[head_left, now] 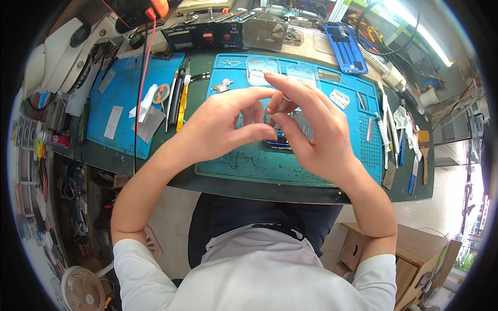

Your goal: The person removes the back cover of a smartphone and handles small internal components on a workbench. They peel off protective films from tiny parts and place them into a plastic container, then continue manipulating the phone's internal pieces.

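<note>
Left hand (215, 127): fingers curled, any grip hidden | right hand (324, 127): fingertips narrowed near the left's, cannot tell if holding anything | opened smartphone (281, 141): beneath both, partly hidden, on blue repair mat (249, 170), presumably for cushioning | brush (424, 147): right edge, probably for reach

Left fingers (254, 134), right fingers (300, 89) above phone (282, 140), mat (244, 167).

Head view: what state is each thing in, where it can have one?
Bare left hand, fingers curved, holding unclear.
Bare right hand, fingers bent; what its grip may hold is unclear.
Teal rectangular mat, flat, scuffed.
Dark blue-edged rectangular device, on the mat, partly hidden.
White tube light, lit.
Round beige fan, running or stopped: cannot tell.
</note>
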Available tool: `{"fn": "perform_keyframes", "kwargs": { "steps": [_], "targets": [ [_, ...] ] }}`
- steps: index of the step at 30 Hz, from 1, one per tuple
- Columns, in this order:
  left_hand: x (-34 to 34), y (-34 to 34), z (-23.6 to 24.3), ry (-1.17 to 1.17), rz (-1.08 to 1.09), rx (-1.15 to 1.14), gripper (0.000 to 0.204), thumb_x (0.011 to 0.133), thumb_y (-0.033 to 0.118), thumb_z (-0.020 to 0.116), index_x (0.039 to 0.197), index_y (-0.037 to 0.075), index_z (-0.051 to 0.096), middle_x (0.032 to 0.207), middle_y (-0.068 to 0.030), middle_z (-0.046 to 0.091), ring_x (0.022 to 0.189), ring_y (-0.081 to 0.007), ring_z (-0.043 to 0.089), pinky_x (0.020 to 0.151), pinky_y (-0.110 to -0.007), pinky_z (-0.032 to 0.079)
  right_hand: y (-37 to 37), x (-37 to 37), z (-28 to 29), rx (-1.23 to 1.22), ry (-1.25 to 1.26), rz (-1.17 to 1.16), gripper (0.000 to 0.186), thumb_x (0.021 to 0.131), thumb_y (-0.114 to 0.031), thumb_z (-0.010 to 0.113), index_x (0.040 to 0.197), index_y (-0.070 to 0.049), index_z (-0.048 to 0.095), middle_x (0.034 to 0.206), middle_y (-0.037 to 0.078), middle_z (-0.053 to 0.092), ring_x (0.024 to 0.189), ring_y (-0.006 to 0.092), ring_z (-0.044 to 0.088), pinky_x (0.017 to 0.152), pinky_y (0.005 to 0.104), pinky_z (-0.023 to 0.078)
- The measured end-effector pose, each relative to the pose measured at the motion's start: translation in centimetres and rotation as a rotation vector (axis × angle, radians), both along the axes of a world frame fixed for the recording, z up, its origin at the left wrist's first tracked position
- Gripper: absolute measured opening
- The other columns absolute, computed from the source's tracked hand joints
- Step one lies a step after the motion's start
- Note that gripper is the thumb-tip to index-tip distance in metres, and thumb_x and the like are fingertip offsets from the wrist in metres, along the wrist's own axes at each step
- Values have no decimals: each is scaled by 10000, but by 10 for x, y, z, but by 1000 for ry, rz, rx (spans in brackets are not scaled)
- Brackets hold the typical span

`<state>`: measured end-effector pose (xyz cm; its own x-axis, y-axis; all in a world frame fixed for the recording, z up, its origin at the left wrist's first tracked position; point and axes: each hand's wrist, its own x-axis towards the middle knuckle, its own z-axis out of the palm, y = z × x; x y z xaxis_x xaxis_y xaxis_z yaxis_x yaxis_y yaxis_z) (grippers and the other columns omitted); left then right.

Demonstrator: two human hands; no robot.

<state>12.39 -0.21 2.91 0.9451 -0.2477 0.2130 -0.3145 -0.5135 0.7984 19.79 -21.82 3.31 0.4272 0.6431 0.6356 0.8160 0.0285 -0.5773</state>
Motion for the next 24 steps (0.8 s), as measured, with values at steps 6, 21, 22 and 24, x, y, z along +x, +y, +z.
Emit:
{"fn": "perform_keyframes", "kwargs": {
  "steps": [6, 21, 22, 24],
  "targets": [
    [-5, -2, -9, -45, -26, 84, 314, 870, 145, 891, 1098, 48, 699, 964, -49, 697, 819, -185, 650, 693, -321, 523, 2, 6, -3, 132, -26, 14, 599, 910, 121, 671, 1482, -51, 627, 1010, 107, 691, 885, 222, 722, 799, 343, 622],
    [126, -33, -37, -519, 125, 545, 166, 969, 148, 733, 1112, 88, 794, 1000, -64, 661, 1008, -294, 647, 895, -422, 553, -84, 59, 16, 331, 65, -276, 521, 1030, 77, 610, 1539, -20, 550, 1018, 78, 696, 932, 145, 708, 798, 289, 611],
    [128, -33, -38, -514, 121, 569, 170, 970, 144, 730, 1118, 87, 791, 1001, -67, 662, 1004, -298, 645, 895, -422, 554, -92, 59, 11, 287, 81, -271, 520, 1029, 79, 607, 1537, -18, 552, 1011, 76, 693, 931, 144, 706, 795, 289, 613],
    [129, -34, -40, -531, 116, 550, 187, 980, 128, 718, 1145, 69, 783, 1005, -87, 658, 1002, -316, 633, 893, -425, 545, -106, 58, 3, 210, 110, -288, 527, 1015, 78, 623, 1530, -17, 564, 1014, 81, 697, 935, 146, 708, 789, 294, 618]
  ]
}}
